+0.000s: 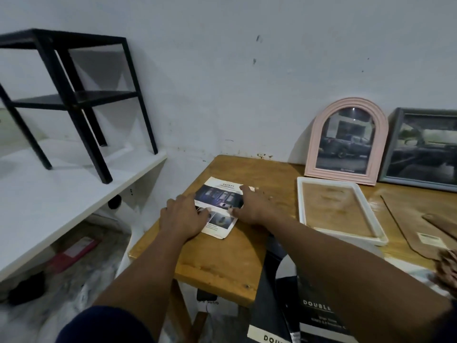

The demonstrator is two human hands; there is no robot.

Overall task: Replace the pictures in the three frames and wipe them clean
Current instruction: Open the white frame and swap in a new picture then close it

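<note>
1. Dark packaging [319, 310] lettered "DOUBLE" stands nearest, under the right forearm; an elbow drawing back could knock it.
2. Left hand [184, 216] and right hand [252, 206] lie spread flat, pressing the printed picture [220, 196] near the tabletop [210, 263] corner. A hard slide might crease it or push it off.
3. White frame [300, 201] lies flat just right of the hands, with a brown backing board [405, 219] beyond.
4. Pink arched frame [314, 149] and grey frame [393, 144] lean on the wall; a nudge could topple them.
</note>
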